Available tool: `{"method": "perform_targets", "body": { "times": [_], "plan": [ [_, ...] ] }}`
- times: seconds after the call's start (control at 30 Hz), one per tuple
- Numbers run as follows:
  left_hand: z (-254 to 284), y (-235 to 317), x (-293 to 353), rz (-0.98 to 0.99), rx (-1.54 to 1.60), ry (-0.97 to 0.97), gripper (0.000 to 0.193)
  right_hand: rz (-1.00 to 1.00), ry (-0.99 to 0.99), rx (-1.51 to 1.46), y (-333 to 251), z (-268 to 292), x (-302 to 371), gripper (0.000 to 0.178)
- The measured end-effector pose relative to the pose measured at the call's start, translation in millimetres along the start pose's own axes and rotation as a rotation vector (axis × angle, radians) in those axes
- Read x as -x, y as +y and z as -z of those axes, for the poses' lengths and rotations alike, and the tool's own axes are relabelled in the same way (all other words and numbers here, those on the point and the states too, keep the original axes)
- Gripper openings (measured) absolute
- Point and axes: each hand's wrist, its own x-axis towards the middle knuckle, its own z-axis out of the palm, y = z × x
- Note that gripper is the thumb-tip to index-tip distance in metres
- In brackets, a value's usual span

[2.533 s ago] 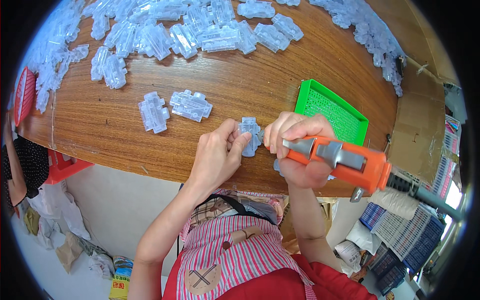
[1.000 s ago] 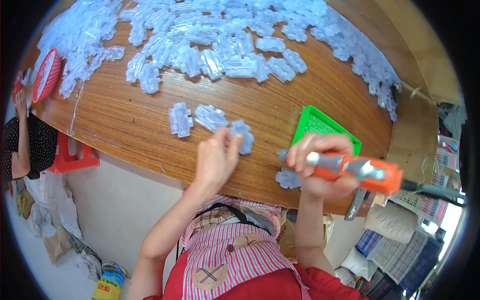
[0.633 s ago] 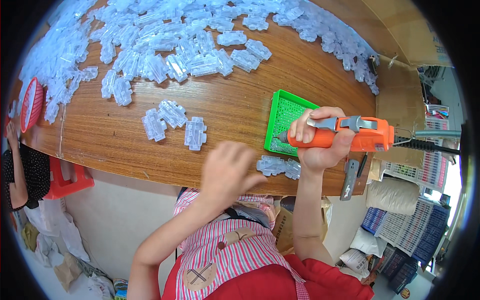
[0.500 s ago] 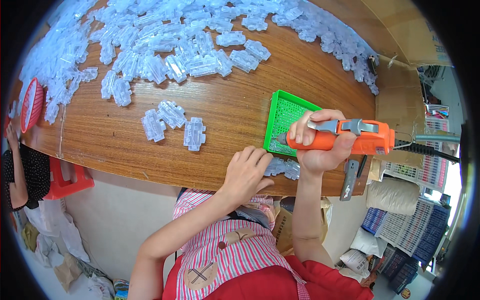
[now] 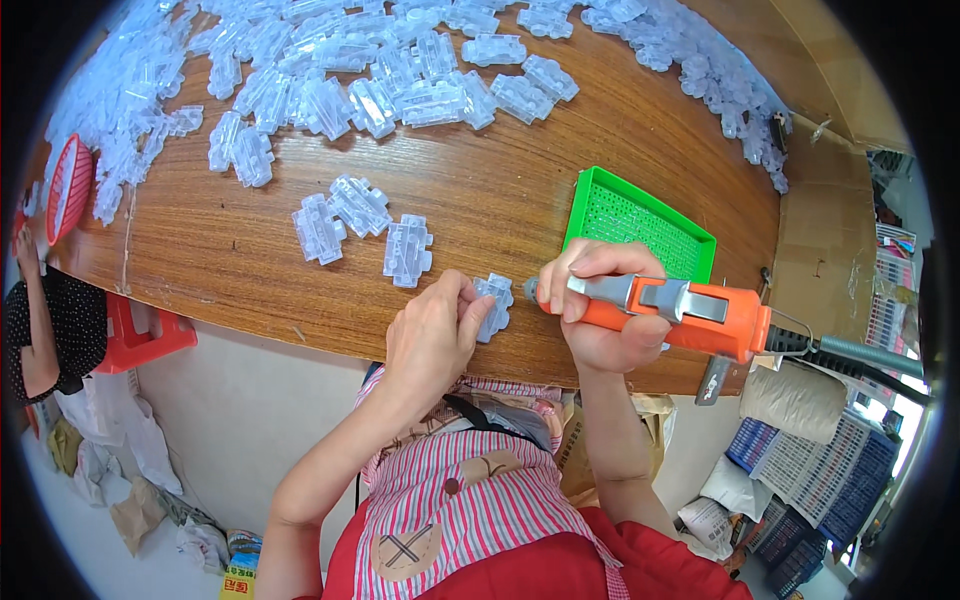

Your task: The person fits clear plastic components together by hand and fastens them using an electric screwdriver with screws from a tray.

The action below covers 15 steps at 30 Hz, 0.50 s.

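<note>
A clear plastic casing (image 5: pixel 496 312) lies near the front of the table, its left edge held by the thumb and fingers of my left hand (image 5: pixel 430 330). My right hand (image 5: pixel 605 295) is wrapped round an orange electric screwdriver (image 5: pixel 738 322) with a silver lever, its cord running off to the right. The screwdriver's tip points left, close beside the casing; whether they touch I cannot tell. Behind my right hand sits a shallow green tray (image 5: pixel 582 208) with a dotted grid inside. Left of the held casing lie three similar casings (image 5: pixel 408 250).
Heaps of clear casings (image 5: pixel 340 55) cover the far side of the brown table (image 5: pixel 500 190). At the left stands a red basket (image 5: pixel 70 190), near another person's arm (image 5: pixel 38 320). A cardboard wall (image 5: pixel 825 240) borders the right side. A grey bar-shaped tool (image 5: pixel 715 380) lies at the front right edge.
The screwdriver has left the green tray and moved left and nearer to me. My left hand has shifted left and now grips a casing.
</note>
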Motion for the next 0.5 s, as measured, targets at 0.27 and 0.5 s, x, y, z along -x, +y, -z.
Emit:
{"method": "perform_targets", "body": {
  "times": [0.27,0.5],
  "plan": [
    [-0.8,-15.5,-13.4,-0.103,0.092,-0.191,0.024,-0.001,-0.043,-0.049,16.5,0.2,-0.6,0.068],
    [-8.3,-17.2,-10.0,-0.146,0.198,-0.129,0.021,-0.046,-0.072,-0.074,17.6,-3.7,0.2,0.057]
  ]
}}
